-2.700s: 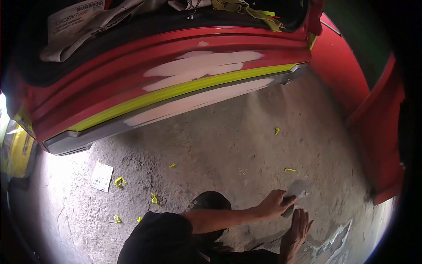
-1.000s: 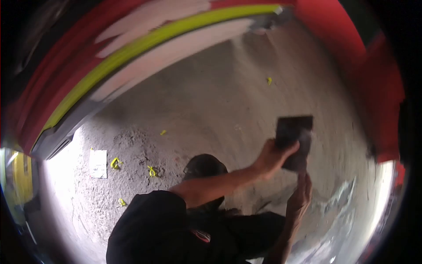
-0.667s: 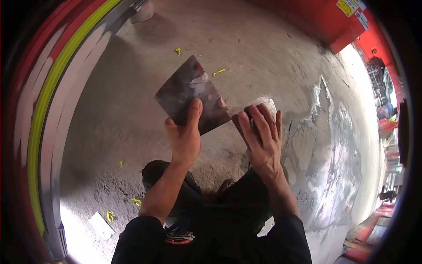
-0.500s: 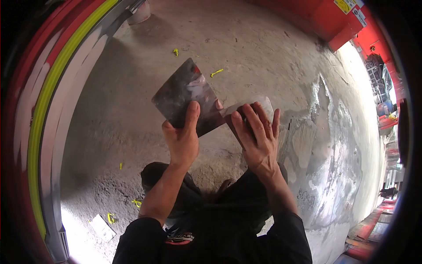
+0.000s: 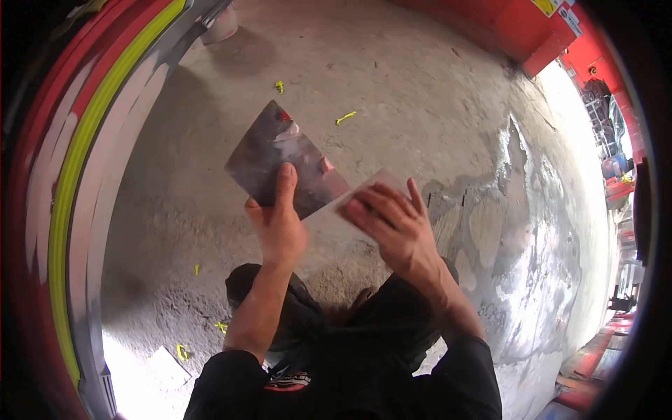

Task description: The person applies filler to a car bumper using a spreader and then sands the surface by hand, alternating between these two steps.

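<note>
My left hand (image 5: 277, 227) grips a dark, shiny rectangular plate (image 5: 259, 150), its thumb lying on top and the other fingers hidden underneath. Pale and reddish smears or reflections mark the plate's surface. Under the fingers of my right hand (image 5: 399, 227) is a thin flat spreader blade (image 5: 383, 180), slightly blurred. The blade's left edge meets the plate's lower right edge in this view. Both hands are held above my knees.
At left stands a red panel with a yellow stripe (image 5: 87, 129) and pale pinkish patches (image 5: 115, 203). Yellow scraps (image 5: 346, 117) and a white sheet (image 5: 168, 367) lie on the rough concrete floor (image 5: 392, 91). A bucket (image 5: 221, 26) stands at the upper left.
The plate and my left hand have shifted slightly left and down. My right hand has turned and moved left and down, bringing the blade over to the plate's lower edge.
</note>
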Demonstrator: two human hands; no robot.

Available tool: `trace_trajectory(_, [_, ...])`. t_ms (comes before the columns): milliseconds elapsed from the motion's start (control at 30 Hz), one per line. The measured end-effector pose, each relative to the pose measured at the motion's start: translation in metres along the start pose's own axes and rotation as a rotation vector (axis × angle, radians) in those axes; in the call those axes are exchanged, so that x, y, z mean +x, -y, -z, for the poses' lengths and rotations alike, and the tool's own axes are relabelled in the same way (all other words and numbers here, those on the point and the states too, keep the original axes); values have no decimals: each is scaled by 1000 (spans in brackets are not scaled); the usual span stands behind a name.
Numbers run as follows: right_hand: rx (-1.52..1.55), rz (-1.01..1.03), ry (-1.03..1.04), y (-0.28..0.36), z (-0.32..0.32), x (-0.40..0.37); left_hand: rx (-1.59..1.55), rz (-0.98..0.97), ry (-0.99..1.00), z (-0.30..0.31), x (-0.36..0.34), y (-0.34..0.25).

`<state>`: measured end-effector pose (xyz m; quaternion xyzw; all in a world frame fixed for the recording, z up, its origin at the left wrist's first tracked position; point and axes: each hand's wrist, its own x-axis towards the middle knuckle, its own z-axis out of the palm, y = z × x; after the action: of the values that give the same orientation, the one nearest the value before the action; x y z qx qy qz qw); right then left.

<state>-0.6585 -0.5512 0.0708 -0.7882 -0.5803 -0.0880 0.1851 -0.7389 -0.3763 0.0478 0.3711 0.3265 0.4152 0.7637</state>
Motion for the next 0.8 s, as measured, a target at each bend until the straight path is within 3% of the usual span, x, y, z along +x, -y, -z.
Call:
trace_trajectory(33, [72, -87, -137, 1, 5, 7, -25, 35, -15, -2, 1, 1])
trace_trajectory(133, [705, -215, -392, 6, 16, 19, -149, 149, 140, 3, 1, 4])
trace_trajectory(167, [685, -167, -391, 7, 9, 20, -198, 183, 232, 3, 1, 5])
trace_trajectory(267, [424, -95, -231, 2, -11, 18, -185, 137, 191, -3, -3, 5])
trace_trajectory(400, [-158, -101, -136, -20, -4, 2, -128, 107, 128, 0, 5, 11])
trace_trajectory(467, [-105, -148, -196, -21, -1, 0, 9, 125, 2, -3, -3, 8])
trace_trajectory(533, [-135, -126, -229, -10, -2, 7, 163, 33, 65, -4, -9, 9])
trace_trajectory(567, [-253, -59, -86, 2, -3, 6, 239, -20, 98, -5, -10, 7])
trace_trajectory(700, [-314, -93, -192, 12, 7, 10, 151, -61, 194, -3, -9, 4])
trace_trajectory(800, [-298, -22, -129, 8, -6, 8, 129, -58, 242, -4, -8, 4])
